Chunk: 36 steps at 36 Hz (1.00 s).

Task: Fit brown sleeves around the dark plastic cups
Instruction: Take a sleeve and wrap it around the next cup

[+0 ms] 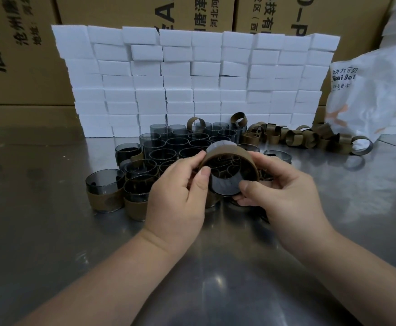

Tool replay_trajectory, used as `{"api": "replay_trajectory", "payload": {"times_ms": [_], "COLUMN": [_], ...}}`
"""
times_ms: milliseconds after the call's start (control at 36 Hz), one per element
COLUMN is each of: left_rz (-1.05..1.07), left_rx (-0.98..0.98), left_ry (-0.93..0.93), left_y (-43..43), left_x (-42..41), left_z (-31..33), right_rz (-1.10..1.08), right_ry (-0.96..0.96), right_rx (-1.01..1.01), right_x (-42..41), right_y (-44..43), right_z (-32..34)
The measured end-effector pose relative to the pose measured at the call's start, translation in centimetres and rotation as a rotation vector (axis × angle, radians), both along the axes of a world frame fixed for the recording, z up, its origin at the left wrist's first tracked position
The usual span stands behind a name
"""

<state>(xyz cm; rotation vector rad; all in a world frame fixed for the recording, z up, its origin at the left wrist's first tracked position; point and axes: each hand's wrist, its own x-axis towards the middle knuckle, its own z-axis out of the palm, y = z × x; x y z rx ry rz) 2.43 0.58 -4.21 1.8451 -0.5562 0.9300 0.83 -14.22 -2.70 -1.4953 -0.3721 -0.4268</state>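
Note:
Both hands hold one dark plastic cup (225,185) tilted with its mouth toward me, above the steel table. A brown sleeve (227,152) is wrapped around its wall. My left hand (180,194) pinches the cup's left rim with thumb and fingers. My right hand (279,184) grips the right side, thumb at the lower rim. Behind the hands stand several bare dark cups (178,140) in a cluster. Two sleeved cups (105,191) stand at the left front. Loose brown sleeves (293,137) lie in a heap at the back right.
A wall of stacked white foam blocks (192,78) runs across the back of the steel table (51,231). A crumpled white plastic bag (376,97) lies at the right. Large cardboard boxes (15,55) stand behind everything.

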Motion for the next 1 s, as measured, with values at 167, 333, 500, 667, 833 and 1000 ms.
{"api": "replay_trajectory", "payload": {"times_ms": [167,333,500,667,833,1000], "left_rz": [-0.076,-0.389,-0.521,-0.603,-0.705,-0.751], "left_rx": [-0.049,-0.219,-0.470,-0.531,-0.599,-0.623], "left_ry": [0.049,0.288,0.460,0.607,0.687,0.751], "left_y": [0.0,-0.2,-0.2,-0.3,-0.2,-0.1], "left_x": [0.3,-0.1,0.1,0.1,0.3,0.4], "left_z": [-0.3,-0.6,-0.4,-0.4,0.0,0.1], "right_rz": [0.031,0.058,0.144,0.278,0.319,0.338], "right_ry": [-0.026,-0.044,0.077,0.188,0.243,0.233], "right_rx": [0.001,-0.050,0.019,0.075,0.118,0.124], "right_x": [0.0,0.1,0.5,1.0,1.4,1.4], "right_y": [0.2,0.0,0.1,0.0,-0.3,-0.5], "right_z": [-0.4,-1.0,-1.1,-1.2,-1.2,-1.1]}}
